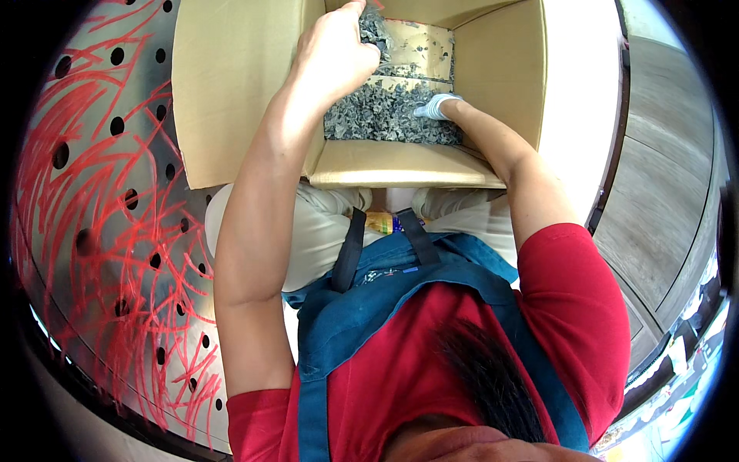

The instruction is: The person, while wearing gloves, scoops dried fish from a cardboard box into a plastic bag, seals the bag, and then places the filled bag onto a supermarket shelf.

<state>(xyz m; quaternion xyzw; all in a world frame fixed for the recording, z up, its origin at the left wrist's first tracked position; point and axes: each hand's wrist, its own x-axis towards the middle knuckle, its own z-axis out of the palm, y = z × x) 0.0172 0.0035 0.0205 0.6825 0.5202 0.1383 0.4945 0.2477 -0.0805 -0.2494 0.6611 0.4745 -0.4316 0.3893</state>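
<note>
An open cardboard box (404, 164) stands before me, with dark, crinkled dried flakes (375, 115) spread over its bottom; they look like dried black fungus. My left hand (344, 49) is bare and reaches over the box's left side. A clump of the same flakes lies right beside its thumb and fingers; whether the hand grips them is unclear. Down inside the box, low on the right, my right hand (436, 108) wears a pale blue-and-white striped covering and touches the flakes. Its fingers are hard to make out.
A box flap (236, 92) spreads out at the left. Beyond it is a metal panel (138, 173) with round holes and red scribbles. A white surface (577, 86) lies right of the box, beside grey wood-look panels (664, 173). My knees are close under the box's near edge.
</note>
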